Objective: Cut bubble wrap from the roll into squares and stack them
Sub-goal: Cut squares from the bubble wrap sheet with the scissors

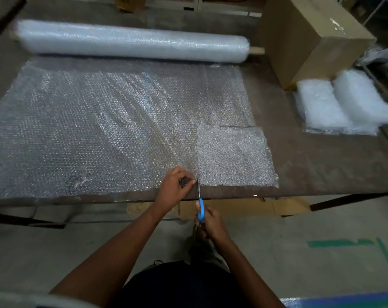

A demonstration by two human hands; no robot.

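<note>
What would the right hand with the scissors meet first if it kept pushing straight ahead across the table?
The right hand drives the scissors into the near edge of the bubble wrap sheet, just beside the left hand.

Bare forearms with no sleeves in view, each hand (176, 185) ungloved, above a dark garment (177, 285).

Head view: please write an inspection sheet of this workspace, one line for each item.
Surface: dark worn table, mostly covered by the sheet.
Job's things: bubble wrap roll at the far edge; unrolled sheet lying flat; a square-shaped piece at the sheet's near right corner; stacks of cut pieces at right; blue-handled scissors at the sheet's near edge.
Clutter: cardboard box on the table.
Grippers: left hand pinches the sheet beside the blades; right hand grips the scissors.
Cables: nothing seen.
Surroundings: concrete floor with green tape marks.
</note>
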